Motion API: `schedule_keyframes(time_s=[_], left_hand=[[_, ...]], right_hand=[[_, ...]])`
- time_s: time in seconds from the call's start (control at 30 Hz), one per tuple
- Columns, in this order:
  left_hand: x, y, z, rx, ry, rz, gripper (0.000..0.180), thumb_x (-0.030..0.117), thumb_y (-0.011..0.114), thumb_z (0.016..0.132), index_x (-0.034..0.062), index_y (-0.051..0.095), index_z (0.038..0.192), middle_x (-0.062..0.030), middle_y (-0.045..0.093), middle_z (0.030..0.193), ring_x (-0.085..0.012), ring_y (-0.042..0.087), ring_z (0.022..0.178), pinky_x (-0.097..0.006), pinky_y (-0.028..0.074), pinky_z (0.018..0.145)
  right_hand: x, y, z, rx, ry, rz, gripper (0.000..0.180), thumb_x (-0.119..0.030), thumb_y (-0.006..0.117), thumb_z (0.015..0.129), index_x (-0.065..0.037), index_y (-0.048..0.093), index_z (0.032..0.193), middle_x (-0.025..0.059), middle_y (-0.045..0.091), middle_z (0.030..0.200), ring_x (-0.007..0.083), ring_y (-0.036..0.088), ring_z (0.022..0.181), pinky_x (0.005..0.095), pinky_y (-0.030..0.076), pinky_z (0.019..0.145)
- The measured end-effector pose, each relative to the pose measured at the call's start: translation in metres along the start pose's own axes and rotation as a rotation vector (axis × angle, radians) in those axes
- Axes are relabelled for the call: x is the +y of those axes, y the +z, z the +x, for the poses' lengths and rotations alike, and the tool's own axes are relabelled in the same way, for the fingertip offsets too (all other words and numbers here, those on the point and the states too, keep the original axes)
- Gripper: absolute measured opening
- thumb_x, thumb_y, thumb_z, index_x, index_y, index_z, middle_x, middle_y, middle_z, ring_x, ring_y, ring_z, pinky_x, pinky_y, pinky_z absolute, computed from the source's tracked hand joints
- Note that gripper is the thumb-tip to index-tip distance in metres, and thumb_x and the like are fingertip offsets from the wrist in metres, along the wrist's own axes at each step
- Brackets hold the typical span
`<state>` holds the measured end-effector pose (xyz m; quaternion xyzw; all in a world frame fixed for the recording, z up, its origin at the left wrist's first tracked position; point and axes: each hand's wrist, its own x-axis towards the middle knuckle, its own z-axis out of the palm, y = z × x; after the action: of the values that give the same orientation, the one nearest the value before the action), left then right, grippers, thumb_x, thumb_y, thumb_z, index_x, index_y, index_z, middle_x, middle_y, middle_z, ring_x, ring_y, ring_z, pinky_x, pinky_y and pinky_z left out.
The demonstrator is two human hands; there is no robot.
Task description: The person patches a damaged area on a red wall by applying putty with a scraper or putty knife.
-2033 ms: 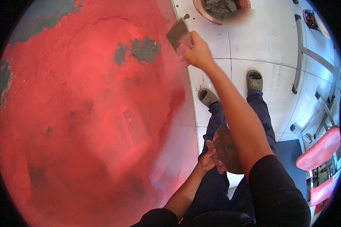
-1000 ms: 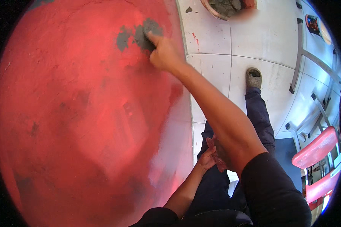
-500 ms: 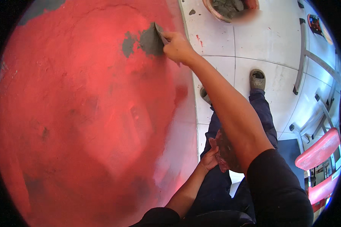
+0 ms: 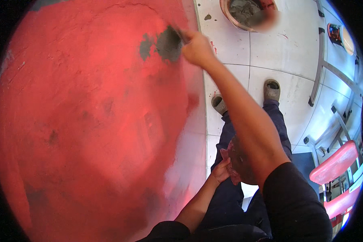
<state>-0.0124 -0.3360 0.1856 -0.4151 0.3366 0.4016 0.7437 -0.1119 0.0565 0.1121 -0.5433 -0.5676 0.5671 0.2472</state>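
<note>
My right hand (image 4: 197, 49) is closed around a thin-bladed trowel (image 4: 180, 34), its blade edge-on and slightly blurred. The blade rests at the upper right of a wet-looking grey mortar patch (image 4: 168, 45) on the red wall (image 4: 88, 105). A smaller grey patch (image 4: 146, 47) lies just left of it. Low in front of my body, my left hand (image 4: 221, 171) grips the ragged, red-smeared edge of a dark, board-like piece (image 4: 243, 163). My right forearm hides part of that piece.
A round bucket (image 4: 226, 12) with grey mortar stands on white floor tiles (image 4: 282, 52) at the top. My clog-shod feet (image 4: 272, 89) are below it. Metal frame legs (image 4: 320, 64), a can (image 4: 339, 37) and a red-seated chair (image 4: 334, 163) occupy the right side.
The view has shifted slightly, so bucket and patch sit lower and further right. My right hand keeps the trowel at the patch's right edge; the left still grips the board-like piece.
</note>
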Motion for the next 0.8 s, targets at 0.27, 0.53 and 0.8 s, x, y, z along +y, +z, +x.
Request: schedule_keyframes(time_s=[0.27,0.53,0.8], left_hand=[[-0.002,-0.008,-0.002,0.047,0.082,0.024,0.048,0.031,0.047,0.091,0.012,0.035,0.133,-0.0134,0.047,0.129,-0.0274,0.047,0.115,-0.047,0.04,0.094],[-0.002,0.002,-0.001,0.011,0.05,0.068,0.052,0.029,0.047,0.091,0.0121,0.03,0.136,-0.0091,0.04,0.134,-0.0285,0.04,0.122,-0.049,0.032,0.099],[-0.009,-0.007,0.002,-0.034,-0.005,-0.035,0.054,0.026,0.051,0.09,0.0106,0.029,0.136,-0.0086,0.042,0.133,-0.0246,0.039,0.123,-0.042,0.029,0.103]], right_hand=[[-0.09,-0.012,-0.075,-0.181,-0.02,0.193,0.054,0.005,0.042,0.065,-0.001,0.054,0.117,0.0239,0.06,0.102,0.0332,0.06,0.096,0.0318,0.045,0.084],[-0.023,-0.075,-0.031,-0.184,0.323,0.211,0.045,0.0,0.045,0.068,0.0,0.058,0.111,0.0181,0.064,0.098,0.0287,0.063,0.088,0.0328,0.049,0.076],[0.007,-0.029,0.055,-0.648,0.163,0.277,0.021,0.0,0.043,0.071,0.001,0.059,0.083,0.006,0.056,0.066,0.0112,0.049,0.057,0.027,0.041,0.049]])
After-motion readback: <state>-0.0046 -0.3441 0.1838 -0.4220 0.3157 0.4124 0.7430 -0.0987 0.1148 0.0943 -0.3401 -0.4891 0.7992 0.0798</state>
